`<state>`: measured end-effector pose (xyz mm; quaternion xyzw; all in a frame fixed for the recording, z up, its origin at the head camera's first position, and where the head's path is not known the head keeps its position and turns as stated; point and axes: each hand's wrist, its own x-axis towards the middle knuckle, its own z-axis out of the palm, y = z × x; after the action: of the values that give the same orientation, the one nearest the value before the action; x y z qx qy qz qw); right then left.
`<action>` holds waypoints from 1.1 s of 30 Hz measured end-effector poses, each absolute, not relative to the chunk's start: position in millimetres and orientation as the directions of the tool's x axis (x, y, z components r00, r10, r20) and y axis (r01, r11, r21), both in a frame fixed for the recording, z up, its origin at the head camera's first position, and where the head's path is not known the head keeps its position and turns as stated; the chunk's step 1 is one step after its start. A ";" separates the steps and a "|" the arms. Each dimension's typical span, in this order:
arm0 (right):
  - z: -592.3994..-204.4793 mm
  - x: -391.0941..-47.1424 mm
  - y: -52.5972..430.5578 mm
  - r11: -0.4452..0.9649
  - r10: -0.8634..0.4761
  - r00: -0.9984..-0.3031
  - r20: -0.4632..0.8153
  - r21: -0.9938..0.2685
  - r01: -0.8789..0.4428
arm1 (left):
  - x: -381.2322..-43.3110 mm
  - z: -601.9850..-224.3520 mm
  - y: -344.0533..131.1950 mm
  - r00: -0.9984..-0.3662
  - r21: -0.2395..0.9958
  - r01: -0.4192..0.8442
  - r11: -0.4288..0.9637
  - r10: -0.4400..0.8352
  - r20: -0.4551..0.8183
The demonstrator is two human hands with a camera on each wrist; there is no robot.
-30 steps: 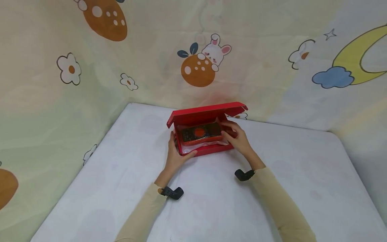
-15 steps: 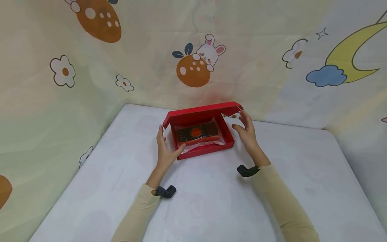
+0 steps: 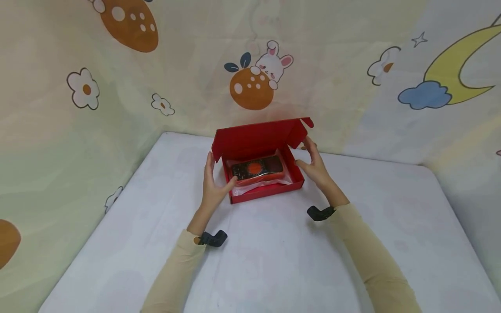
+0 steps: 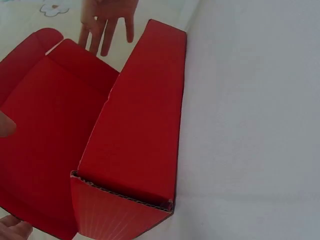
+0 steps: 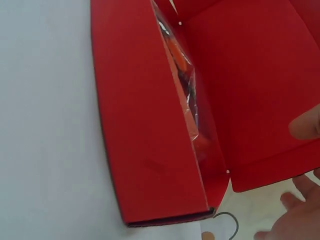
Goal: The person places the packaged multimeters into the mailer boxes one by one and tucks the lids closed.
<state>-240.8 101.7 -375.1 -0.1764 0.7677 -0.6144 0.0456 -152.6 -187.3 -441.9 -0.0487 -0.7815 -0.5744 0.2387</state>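
Note:
A red cardboard box [image 3: 270, 191] sits on the table with its lid [image 3: 252, 135] tilted up and back. Inside lies an orange and black multimeter [image 3: 256, 168] in a clear plastic bag [image 3: 288, 177]. My left hand [image 3: 211, 189] is at the left side of the box, fingers extended by the lid's corner, thumb over the box's edge. On the other side my right hand [image 3: 318, 170] reaches to the lid's right flap, fingers straight. The right wrist view shows its thumb [image 5: 307, 125] in front of the lid's inner face and its fingers beyond the edge.
The white tabletop [image 3: 266, 252] carries the box near its back edge. Behind it rises a printed cloth backdrop [image 3: 195, 56] with a rabbit, flowers and a moon. Black camera mounts [image 3: 213, 238] sit on both wrists.
My right hand has left the multimeter and come up to the lid's right side. My left hand shifted left off the box's front corner. The lid now tilts farther back.

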 end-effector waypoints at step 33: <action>-408.5 -255.3 104.0 0.068 -0.334 -0.920 0.203 -0.969 -0.239 | -134.1 -412.7 -174.5 -0.872 0.837 0.444 0.319 -0.058 0.485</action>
<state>-255.3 104.0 -408.5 -0.1962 0.7299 -0.6538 0.0364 -134.1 -174.5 -412.7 -0.1234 -0.7817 -0.5703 0.2203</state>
